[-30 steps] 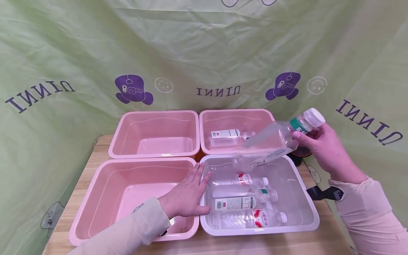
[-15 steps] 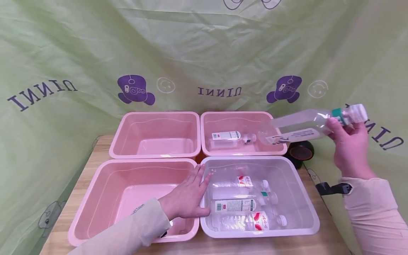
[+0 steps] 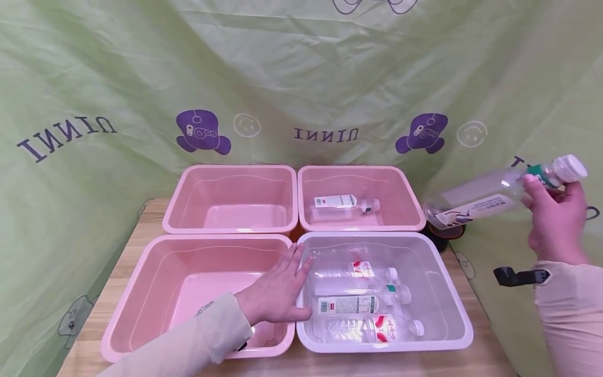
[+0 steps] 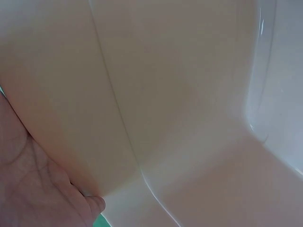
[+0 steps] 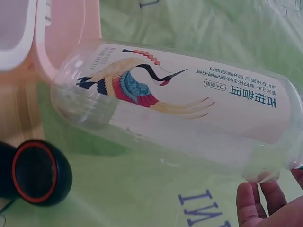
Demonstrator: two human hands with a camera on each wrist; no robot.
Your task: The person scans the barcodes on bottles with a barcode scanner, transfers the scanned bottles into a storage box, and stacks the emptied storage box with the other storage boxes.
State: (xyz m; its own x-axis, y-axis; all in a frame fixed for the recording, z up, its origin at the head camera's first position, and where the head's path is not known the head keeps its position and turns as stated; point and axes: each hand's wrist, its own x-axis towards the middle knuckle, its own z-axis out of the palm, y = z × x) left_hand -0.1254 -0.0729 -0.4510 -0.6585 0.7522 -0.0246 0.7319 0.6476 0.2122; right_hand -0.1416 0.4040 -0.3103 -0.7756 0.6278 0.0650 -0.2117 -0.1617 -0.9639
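Note:
My right hand point(image 3: 558, 222) grips a clear plastic bottle point(image 3: 480, 196) by its neck, in the air right of the bins. The bottle has a white cap, a green neck band and a crane picture on its label point(image 5: 156, 90). It tilts, cap end up to the right. My left hand point(image 3: 278, 288) rests with spread, straight fingers over the adjoining rims of the front pink bin point(image 3: 141, 283) and the whitish bin point(image 3: 443, 293). Several clear bottles lie in the whitish bin, among them a green-banded bottle point(image 3: 348, 303) and a red-labelled bottle point(image 3: 358, 330).
Behind stand two more pink bins; the back right bin point(image 3: 400, 201) holds one lying bottle point(image 3: 336, 207), the back left bin point(image 3: 231, 199) none. A black round object with a red ring point(image 5: 35, 172) is beside the bins. A green printed curtain point(image 3: 282, 78) surrounds the wooden table point(image 3: 124, 246).
My right hand has carried the bottle from above the whitish bin out to the right, beyond the bins' right edge. The left hand has stayed on the rims.

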